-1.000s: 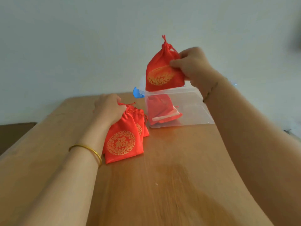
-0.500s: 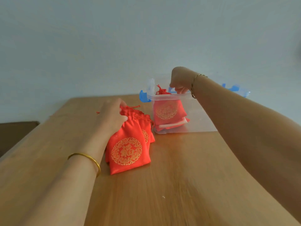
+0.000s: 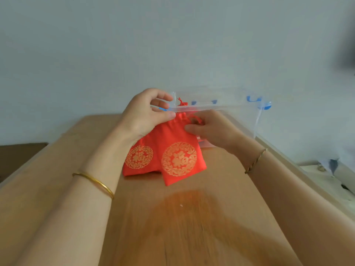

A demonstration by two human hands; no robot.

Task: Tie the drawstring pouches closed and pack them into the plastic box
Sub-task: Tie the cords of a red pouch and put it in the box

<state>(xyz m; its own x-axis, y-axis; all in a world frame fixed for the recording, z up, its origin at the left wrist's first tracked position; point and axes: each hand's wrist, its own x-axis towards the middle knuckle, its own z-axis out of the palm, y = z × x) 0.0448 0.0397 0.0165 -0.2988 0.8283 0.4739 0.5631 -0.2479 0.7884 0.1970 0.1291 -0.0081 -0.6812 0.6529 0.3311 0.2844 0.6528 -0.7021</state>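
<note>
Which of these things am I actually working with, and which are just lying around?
In the job: front pouch, gripped at its neck by left hand and right hand; second pouch on the table; plastic box, a pouch tassel showing inside.
Lying about: blurred small items at far right.

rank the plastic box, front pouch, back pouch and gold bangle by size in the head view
1. plastic box
2. front pouch
3. back pouch, partly hidden and farther off, so it may really match the front one
4. gold bangle
</note>
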